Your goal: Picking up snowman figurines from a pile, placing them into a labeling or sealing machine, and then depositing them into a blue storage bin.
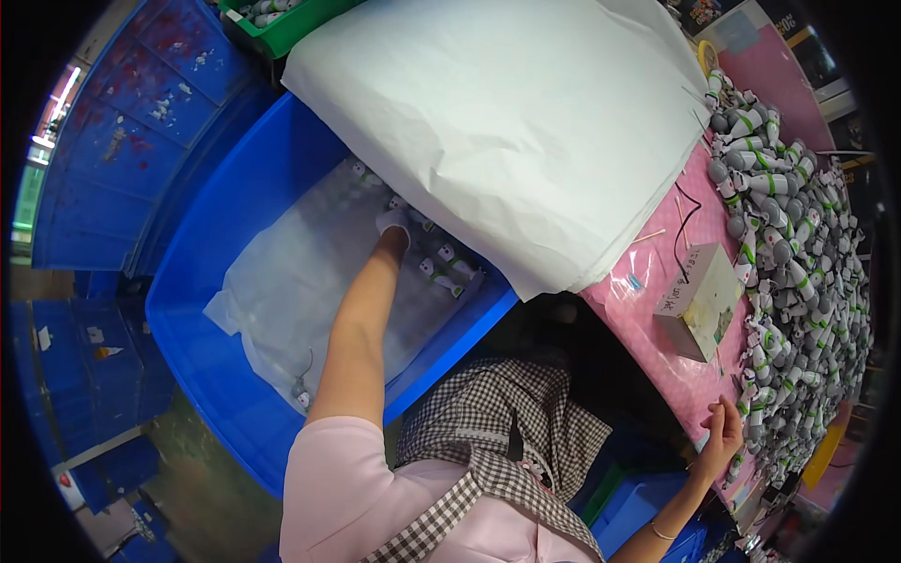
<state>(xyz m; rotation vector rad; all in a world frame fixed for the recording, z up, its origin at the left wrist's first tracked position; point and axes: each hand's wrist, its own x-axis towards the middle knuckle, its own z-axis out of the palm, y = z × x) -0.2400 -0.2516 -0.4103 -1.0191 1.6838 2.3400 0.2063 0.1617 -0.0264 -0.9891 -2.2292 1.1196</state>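
My left hand (392,221), in a white covering, reaches down into a large blue bin (211,375). At its fingertips lies a small white and grey figurine (397,201) with green bands; whether the fingers grip it is hidden. More such figurines (439,272) lie in rows beside the hand on a translucent white sheet (282,272). My bare right hand (721,439) hovers by the pink table's edge, its fingers loosely bent and apart. Next to it, a big heap of the same figurines (788,253) covers the table's right side.
Large white paper sheets (526,122) overhang the bin's far right side. A small cardboard box (699,305) with a dark cord stands on the pink table (633,310). A green crate (282,33) holds figurines at the back. Blue bins (122,122) stand on the left.
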